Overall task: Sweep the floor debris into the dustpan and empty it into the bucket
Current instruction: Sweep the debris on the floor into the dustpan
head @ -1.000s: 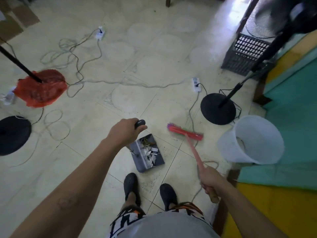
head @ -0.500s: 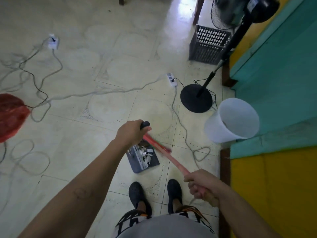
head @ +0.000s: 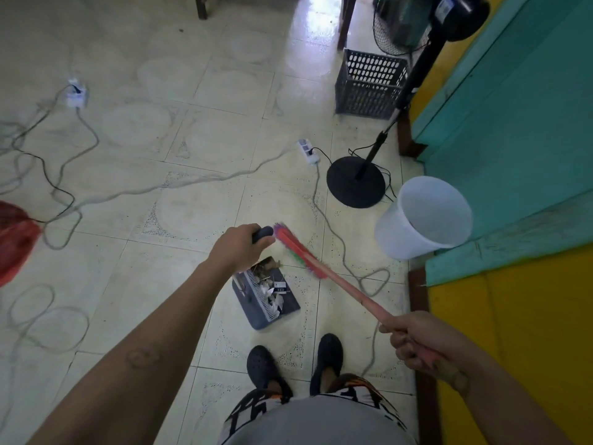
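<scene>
My left hand (head: 238,248) grips the black top of the dustpan's long handle (head: 263,233). Below it the grey dustpan (head: 261,313) sits on the tiled floor, holding white paper scraps and brown debris (head: 271,285). My right hand (head: 414,340) grips the pink broom handle (head: 349,292). The red broom head (head: 296,248) with coloured bristles is just right of the dustpan handle, beyond the pan's mouth. A white bucket (head: 423,220) stands to the right, against the teal step.
Grey and black cables (head: 333,232) run across the floor, one looping between dustpan and bucket. A power strip (head: 308,151), a fan's black round base (head: 354,183) and a dark perforated crate (head: 369,83) stand beyond. A red net bag (head: 14,239) lies far left. Teal and yellow raised surfaces (head: 513,155) border the right.
The broom head has swung from over the dustpan out to the right and forward of the handle. My view has shifted slightly; the bucket and fan base appear nearer the middle.
</scene>
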A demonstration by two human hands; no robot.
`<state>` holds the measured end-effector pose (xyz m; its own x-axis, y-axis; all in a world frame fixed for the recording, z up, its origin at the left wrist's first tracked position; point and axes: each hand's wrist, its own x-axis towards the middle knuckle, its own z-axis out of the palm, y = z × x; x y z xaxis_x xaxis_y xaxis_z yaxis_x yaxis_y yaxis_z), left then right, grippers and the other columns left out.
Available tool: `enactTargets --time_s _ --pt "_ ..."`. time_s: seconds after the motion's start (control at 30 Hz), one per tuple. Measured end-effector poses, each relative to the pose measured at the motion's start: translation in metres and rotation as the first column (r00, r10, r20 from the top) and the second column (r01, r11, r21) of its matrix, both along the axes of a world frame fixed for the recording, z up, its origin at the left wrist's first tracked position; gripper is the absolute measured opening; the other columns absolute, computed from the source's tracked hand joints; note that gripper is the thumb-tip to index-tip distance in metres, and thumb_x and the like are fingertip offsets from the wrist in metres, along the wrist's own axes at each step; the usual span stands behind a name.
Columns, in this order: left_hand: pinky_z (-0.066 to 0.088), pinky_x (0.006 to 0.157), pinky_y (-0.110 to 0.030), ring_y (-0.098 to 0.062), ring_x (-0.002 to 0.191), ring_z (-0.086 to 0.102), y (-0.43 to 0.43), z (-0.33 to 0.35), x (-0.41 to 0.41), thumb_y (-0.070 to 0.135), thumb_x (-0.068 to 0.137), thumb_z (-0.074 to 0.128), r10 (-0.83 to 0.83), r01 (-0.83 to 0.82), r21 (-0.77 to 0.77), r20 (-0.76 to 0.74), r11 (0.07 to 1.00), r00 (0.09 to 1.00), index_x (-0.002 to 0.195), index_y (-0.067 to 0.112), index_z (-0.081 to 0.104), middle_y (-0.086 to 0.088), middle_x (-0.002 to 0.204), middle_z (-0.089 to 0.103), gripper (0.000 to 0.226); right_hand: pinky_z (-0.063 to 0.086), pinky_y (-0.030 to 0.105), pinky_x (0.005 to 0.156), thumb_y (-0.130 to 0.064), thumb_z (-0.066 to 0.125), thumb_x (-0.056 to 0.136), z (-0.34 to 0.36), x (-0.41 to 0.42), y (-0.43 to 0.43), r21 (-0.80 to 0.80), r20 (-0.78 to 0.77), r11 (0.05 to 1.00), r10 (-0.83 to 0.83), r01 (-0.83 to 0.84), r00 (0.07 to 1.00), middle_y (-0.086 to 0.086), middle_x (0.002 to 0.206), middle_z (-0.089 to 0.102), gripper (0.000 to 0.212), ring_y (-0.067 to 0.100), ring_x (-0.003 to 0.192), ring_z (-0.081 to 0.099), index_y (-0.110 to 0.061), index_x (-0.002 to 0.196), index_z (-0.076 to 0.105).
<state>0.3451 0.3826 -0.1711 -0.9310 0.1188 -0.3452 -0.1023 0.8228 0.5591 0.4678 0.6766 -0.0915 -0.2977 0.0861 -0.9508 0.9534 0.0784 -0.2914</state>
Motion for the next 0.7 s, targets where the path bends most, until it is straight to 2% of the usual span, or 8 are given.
enactTargets --time_s 0.17,0.27,0.37,0.5,0.63,0.7 --pt "0.032 0.052 -0.028 -0.023 0.064 0.049 0.005 -0.001 -0.001 0.04 0.096 0.055 0.088 -0.086 0.066 -0.029 0.994 0.996 0.08 0.009 0.055 -0.002 0.063 0.051 0.035 0.028 0.015 0.03 -0.006 0.052 0.094 -0.007 0.002 0.009 0.044 -0.012 0.999 -0.002 0.003 1.0 -0.001 0.046 0.042 0.005 0.007 0.03 0.036 -0.002 0.094 0.051" --pt "0.032 0.049 -0.027 -0.02 0.059 0.048 0.014 0.001 -0.004 0.038 0.096 0.056 0.159 -0.157 0.114 -0.006 0.981 0.987 0.081 0.012 0.055 -0.001 0.061 0.051 0.031 0.029 0.015 0.03 -0.007 0.05 0.095 -0.013 -0.002 0.015 0.018 0.002 0.998 -0.053 0.053 0.999 0.0 0.047 0.044 0.005 0.007 0.03 0.037 -0.002 0.094 0.05" --pt "0.031 0.049 -0.025 -0.011 0.056 0.047 0.027 0.004 -0.005 0.036 0.097 0.056 0.171 -0.17 0.136 0.01 0.976 0.985 0.085 0.014 0.056 0.003 0.061 0.051 0.025 0.033 0.018 0.03 -0.006 0.043 0.097 -0.01 -0.014 0.022 -0.07 -0.04 0.983 -0.172 0.169 0.984 0.005 0.056 0.047 0.01 0.008 0.033 0.04 -0.001 0.101 0.05" --pt "0.033 0.05 -0.024 -0.016 0.059 0.049 0.047 0.007 -0.007 0.035 0.097 0.056 0.179 -0.18 0.141 0.02 0.973 0.984 0.087 0.014 0.058 0.0 0.064 0.053 0.023 0.038 0.023 0.033 -0.007 0.043 0.093 -0.003 -0.034 0.031 -0.259 -0.071 0.921 -0.32 0.292 0.945 0.009 0.065 0.05 0.014 0.012 0.04 0.042 0.0 0.102 0.051" --pt "0.034 0.052 -0.027 -0.023 0.067 0.051 0.07 0.008 -0.01 0.032 0.098 0.054 0.175 -0.177 0.119 0.024 0.977 0.984 0.089 0.011 0.058 -0.005 0.069 0.055 0.023 0.04 0.023 0.037 -0.012 0.049 0.085 -0.006 -0.048 0.046 -0.418 -0.06 0.848 -0.384 0.327 0.921 0.01 0.063 0.051 0.006 0.015 0.041 0.044 -0.008 0.083 0.053" --pt "0.034 0.057 -0.03 -0.024 0.07 0.052 0.083 0.007 -0.013 0.03 0.098 0.053 0.183 -0.185 0.112 0.025 0.976 0.983 0.096 0.008 0.06 -0.007 0.075 0.057 0.023 0.042 0.023 0.039 -0.015 0.05 0.083 -0.009 -0.055 0.054 -0.451 -0.116 0.842 -0.383 0.295 0.916 0.011 0.065 0.05 0.012 0.016 0.041 0.046 -0.009 0.09 0.058"
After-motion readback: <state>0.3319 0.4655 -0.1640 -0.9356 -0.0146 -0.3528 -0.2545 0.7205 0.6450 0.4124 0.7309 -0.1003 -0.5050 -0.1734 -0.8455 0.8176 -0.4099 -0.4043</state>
